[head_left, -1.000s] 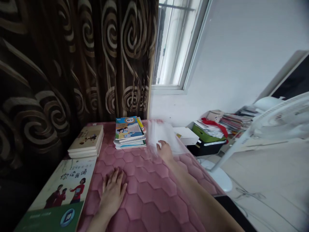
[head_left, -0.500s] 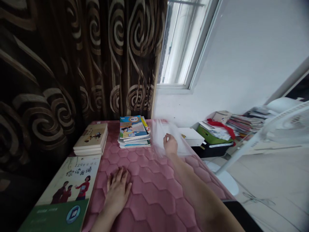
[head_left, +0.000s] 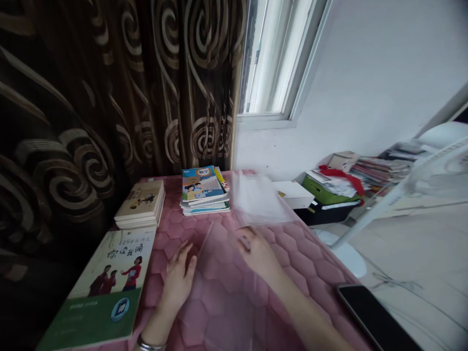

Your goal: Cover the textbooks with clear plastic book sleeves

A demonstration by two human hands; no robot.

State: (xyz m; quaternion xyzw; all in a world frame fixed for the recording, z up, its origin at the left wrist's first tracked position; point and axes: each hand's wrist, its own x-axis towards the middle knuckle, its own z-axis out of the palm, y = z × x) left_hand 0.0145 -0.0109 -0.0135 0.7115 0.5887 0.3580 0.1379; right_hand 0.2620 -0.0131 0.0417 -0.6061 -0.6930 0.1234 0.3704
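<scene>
Before the colourful textbook stack [head_left: 204,191]: right hand [head_left: 258,251] fingers pinch a clear plastic sheet [head_left: 224,292]; left hand [head_left: 178,285] fingers spread flat at the sheet's edge.

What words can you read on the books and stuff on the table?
Big book: "你读我诵" in red; the small line above it is too blurred to read.
Top book of the colourful stack: "数学" in a badge.
Beige book: print too small to read.
Clear sheet: no words on it.
</scene>
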